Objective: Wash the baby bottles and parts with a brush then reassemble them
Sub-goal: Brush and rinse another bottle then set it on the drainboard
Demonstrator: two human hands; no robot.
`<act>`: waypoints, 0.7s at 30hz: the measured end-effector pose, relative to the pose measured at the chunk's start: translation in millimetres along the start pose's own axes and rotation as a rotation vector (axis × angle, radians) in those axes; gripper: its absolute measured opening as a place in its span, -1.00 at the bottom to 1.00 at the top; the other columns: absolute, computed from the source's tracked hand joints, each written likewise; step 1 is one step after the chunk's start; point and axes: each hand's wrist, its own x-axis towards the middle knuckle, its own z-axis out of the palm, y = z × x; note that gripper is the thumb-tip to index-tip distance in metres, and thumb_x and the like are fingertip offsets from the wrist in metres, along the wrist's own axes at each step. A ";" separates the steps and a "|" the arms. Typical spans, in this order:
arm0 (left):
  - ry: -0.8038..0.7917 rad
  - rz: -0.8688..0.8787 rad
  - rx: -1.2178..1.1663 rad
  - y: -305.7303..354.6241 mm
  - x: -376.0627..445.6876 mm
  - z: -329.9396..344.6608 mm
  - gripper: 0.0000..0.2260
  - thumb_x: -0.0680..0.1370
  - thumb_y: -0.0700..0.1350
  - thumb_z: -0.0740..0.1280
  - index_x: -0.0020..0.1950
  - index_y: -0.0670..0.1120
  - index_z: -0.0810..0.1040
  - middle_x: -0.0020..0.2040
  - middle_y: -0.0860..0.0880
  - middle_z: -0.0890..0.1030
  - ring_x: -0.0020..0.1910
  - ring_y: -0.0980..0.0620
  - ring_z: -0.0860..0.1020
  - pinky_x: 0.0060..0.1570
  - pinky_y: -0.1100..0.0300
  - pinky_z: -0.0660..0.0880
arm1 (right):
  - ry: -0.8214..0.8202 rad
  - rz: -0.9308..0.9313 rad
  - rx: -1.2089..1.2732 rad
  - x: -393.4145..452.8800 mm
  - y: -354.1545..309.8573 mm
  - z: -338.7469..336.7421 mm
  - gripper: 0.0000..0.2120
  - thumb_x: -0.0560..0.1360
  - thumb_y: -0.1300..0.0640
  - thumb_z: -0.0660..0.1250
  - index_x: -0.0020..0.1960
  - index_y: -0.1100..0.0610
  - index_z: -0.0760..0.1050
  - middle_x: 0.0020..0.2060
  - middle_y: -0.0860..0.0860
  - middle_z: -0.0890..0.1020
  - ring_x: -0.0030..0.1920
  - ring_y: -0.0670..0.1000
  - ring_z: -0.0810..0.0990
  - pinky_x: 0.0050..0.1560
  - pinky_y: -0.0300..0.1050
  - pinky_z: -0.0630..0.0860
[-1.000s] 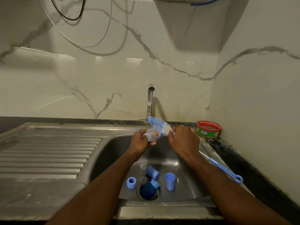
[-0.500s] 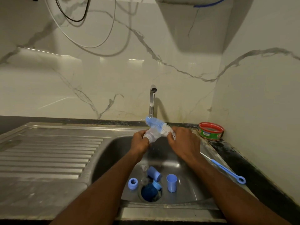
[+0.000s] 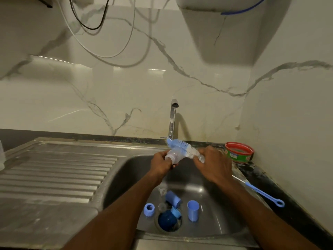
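1. The step in hand is judged to be the brushing of one baby bottle [image 3: 173,156]; the reassembly is not yet begun, because the parts lie apart in the sink [image 3: 212,179].
2. The clear bottle is held over the sink basin, just in front of the tap [image 3: 172,120]. It is gripped near its neck by the left hand [image 3: 161,164], whose fingers are curled round it.
3. The bottle brush [image 3: 182,147] is held by the right hand [image 3: 212,164], with the fingers closed on its handle end. The bristle head lies against the far side of the bottle, and its blue tip points up and to the left, toward the tap.
4. The long axis of the bottle is tilted: the open neck points down and to the left, the base up and to the right. The bottle is partly hidden by the brush, so the exact contact cannot be told.
5. On the sink floor a blue ring [image 3: 149,209] is seen, also a blue cap lying on its side [image 3: 173,197] and a blue cap standing upright [image 3: 193,210], all near the drain [image 3: 168,221].
6. A thin blue brush [image 3: 261,193] rests on the desk [image 3: 288,201] at the right, apart from the hands.
7. For the next move, the brush head is probably to be brought to the neck opening and lined up with the bottle axis, so that the inside can be scrubbed; a firm grip on the wet bottle is needed.
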 end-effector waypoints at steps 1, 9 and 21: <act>0.017 0.012 0.034 -1.9 -0.3 -0.9 -0.77 0.62 -0.15 0.37 0.26 -0.13 0.59 0.07 -0.13 0.68 -0.02 -0.03 0.68 -0.01 0.09 0.66 | -0.003 -0.031 0.019 -1.6 1.6 4.7 -0.74 0.55 -0.19 0.30 0.07 -0.07 0.64 -0.11 -0.09 0.58 -0.15 -0.03 0.55 -0.22 -0.09 0.47; 0.014 -0.063 -0.122 4.4 -4.5 9.0 -0.76 0.64 -0.14 0.35 0.30 -0.01 0.49 0.13 -0.11 0.63 0.00 -0.14 0.68 -0.03 -0.06 0.64 | 0.089 -0.038 0.089 -6.0 -9.3 8.9 -0.73 0.55 -0.11 0.32 0.21 -0.06 0.55 0.01 -0.05 0.61 -0.04 0.04 0.62 -0.14 -0.04 0.53; 0.082 0.074 -0.031 2.2 -5.0 1.0 -0.72 0.57 -0.21 0.42 0.28 -0.08 0.56 0.10 -0.08 0.67 -0.02 0.01 0.69 -0.05 0.10 0.68 | 0.083 -0.024 0.041 -6.6 -9.4 4.8 -0.73 0.57 -0.12 0.32 0.21 -0.06 0.57 0.04 -0.05 0.62 -0.03 0.02 0.60 -0.18 -0.12 0.35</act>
